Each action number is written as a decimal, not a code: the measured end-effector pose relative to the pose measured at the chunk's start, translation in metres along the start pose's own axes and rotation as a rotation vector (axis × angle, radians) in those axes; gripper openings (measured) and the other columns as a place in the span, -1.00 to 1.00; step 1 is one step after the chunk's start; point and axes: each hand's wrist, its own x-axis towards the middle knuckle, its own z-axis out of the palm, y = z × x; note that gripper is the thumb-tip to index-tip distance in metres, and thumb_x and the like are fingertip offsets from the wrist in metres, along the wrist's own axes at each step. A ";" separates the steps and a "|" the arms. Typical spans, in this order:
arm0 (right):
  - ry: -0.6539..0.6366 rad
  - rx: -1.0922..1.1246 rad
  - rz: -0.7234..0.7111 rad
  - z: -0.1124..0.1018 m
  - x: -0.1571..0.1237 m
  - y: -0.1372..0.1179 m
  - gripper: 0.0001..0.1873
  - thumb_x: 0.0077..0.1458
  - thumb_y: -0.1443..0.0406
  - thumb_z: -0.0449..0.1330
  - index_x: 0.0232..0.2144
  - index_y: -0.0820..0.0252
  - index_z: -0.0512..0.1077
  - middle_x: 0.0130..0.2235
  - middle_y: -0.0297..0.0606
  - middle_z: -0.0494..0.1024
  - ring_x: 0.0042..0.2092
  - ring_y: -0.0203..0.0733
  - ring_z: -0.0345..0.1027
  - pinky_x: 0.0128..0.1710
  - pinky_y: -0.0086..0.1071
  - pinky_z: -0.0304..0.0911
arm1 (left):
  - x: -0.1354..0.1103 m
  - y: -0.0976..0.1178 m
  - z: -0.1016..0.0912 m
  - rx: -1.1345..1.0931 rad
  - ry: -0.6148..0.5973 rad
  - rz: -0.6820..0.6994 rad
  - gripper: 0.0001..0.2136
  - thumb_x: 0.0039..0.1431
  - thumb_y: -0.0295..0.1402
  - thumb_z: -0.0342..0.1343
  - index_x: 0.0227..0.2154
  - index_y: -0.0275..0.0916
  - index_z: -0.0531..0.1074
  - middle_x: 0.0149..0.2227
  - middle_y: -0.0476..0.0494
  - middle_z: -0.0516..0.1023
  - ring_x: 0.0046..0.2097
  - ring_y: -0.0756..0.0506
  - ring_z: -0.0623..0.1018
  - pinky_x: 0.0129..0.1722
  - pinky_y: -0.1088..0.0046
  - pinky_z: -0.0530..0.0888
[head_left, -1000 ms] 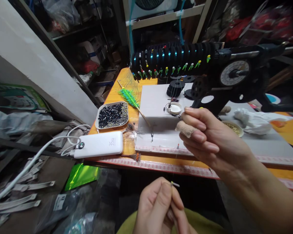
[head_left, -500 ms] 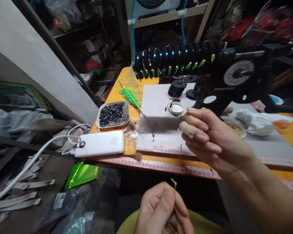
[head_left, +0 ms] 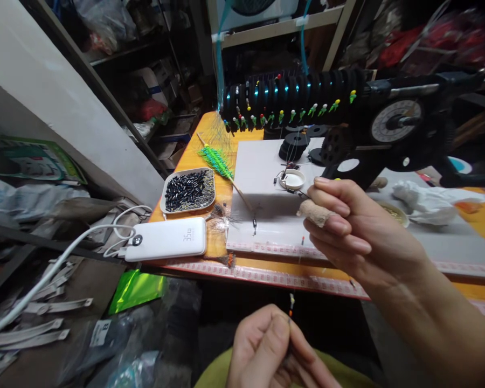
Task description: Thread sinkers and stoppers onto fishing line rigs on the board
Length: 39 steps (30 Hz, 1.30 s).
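My left hand [head_left: 269,345] is closed low in front of my lap, thumb and forefinger pinching a thin fishing line. Just above those fingertips, small orange and whitish pieces [head_left: 291,306] sit on the line. My right hand [head_left: 343,226] is held above the edge of the grey board [head_left: 267,161], its thumb and forefinger pinched together. Beige wrapping [head_left: 316,213] covers one of its fingers. Faint line and a small red-and-green bit [head_left: 303,241] show below this hand; what its fingertips grip is too fine to make out clearly.
Behind the hands a black winder [head_left: 291,99] carries several spools with coloured clips. To the left are a tray of small black parts [head_left: 188,189], a white power bank [head_left: 165,240] with a cable, and a green bristly stick [head_left: 218,160]. A white dish [head_left: 292,179] stands on the board.
The whitish piece has risen a little above my left fingertips, and an orange piece now shows beneath it. My right hand has shifted very slightly to the right, still pinched.
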 end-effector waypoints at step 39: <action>0.005 -0.079 0.048 0.007 0.000 -0.007 -0.50 0.24 0.24 0.02 -0.74 0.20 0.12 -0.78 -0.44 0.19 -0.80 -0.53 -0.29 -0.88 -0.68 -0.27 | 0.053 0.047 0.035 0.586 -0.037 -0.147 -0.75 0.35 -0.29 0.08 -0.41 -0.34 0.34 -0.52 -0.04 0.44 -0.41 0.01 0.52 -0.25 0.43 0.44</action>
